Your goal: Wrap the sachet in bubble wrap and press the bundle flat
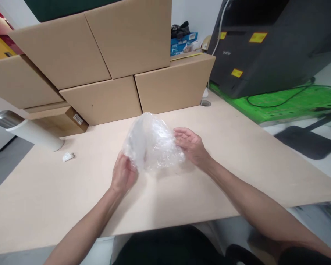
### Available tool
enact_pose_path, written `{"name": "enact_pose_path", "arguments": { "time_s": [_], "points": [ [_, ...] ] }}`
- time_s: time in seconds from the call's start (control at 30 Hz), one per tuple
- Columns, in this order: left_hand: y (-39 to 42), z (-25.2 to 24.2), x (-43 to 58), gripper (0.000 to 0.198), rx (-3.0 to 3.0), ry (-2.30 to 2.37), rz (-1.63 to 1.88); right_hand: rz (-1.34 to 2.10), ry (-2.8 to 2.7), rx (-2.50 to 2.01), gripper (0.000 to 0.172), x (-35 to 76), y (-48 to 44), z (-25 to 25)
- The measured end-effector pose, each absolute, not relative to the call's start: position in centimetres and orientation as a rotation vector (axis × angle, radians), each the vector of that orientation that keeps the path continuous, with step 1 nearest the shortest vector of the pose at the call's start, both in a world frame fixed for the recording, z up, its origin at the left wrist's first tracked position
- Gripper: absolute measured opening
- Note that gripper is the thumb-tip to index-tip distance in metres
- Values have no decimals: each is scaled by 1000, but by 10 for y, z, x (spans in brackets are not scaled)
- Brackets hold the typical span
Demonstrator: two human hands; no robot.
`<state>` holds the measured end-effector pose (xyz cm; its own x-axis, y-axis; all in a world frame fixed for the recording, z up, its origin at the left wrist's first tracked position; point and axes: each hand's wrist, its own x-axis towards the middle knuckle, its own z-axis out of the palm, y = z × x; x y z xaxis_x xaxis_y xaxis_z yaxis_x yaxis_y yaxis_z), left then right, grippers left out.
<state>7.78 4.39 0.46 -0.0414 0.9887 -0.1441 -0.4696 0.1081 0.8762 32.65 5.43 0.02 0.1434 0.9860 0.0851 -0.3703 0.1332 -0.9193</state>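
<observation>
Your left hand [123, 173] is at the near left edge of a crumpled sheet or bag of clear plastic [154, 143], wrist bent slightly inward, its fingertips blurred behind the glossy folds. Your right hand [191, 145] meets the plastic's right side, fingers pointing left and loosely curved; its thumb is hard to make out. Whether either hand pinches the film or only steadies it, you cannot tell from here. Your forearms [245, 195] angle in toward the plastic from both sides, the right one stretched longer across the view. The plastic rises in a wrinkled dome above a pale wooden tabletop [77, 206]. Just beyond it, stacked cardboard boxes [102, 99] form a wall. Well left of it are a small white scrap [68, 157] and a white bottle [34, 134]. Far to its right, a dark printer [245, 62] sits on a green platform [298, 99].
</observation>
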Motion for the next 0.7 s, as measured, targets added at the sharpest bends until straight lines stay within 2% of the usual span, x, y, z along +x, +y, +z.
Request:
{"name": "enact_pose_path", "arguments": {
  "time_s": [0.13,0.23,0.3,0.4,0.47,0.5,0.6,0.63,0.7],
  "points": [
    [36,-4,69,17,627,1037,1399,1012,-1089,-900,36,322,45,3],
    [31,-9,59,23,704,1078,1418,897,-1178,-911,31,321,39,8],
    [28,-11,50,39,755,1142,1448,834,-1194,-928,28,322,37,12],
    [27,-14,36,82,1054,1417,1543,789,-1170,-945,27,327,38,13],
    [29,-15,28,90,1492,1631,1542,777,-1145,-943,27,331,41,13],
    [30,-15,25,82,1739,1686,1494,773,-1135,-943,27,333,43,12],
    [32,-12,14,26,2206,1710,1311,763,-1108,-955,28,338,49,9],
    [31,-11,10,16,2193,1743,1301,760,-1096,-964,28,339,51,7],
    [26,-9,-3,14,1974,1838,1409,761,-1068,-994,29,344,55,5]
  ]
}}
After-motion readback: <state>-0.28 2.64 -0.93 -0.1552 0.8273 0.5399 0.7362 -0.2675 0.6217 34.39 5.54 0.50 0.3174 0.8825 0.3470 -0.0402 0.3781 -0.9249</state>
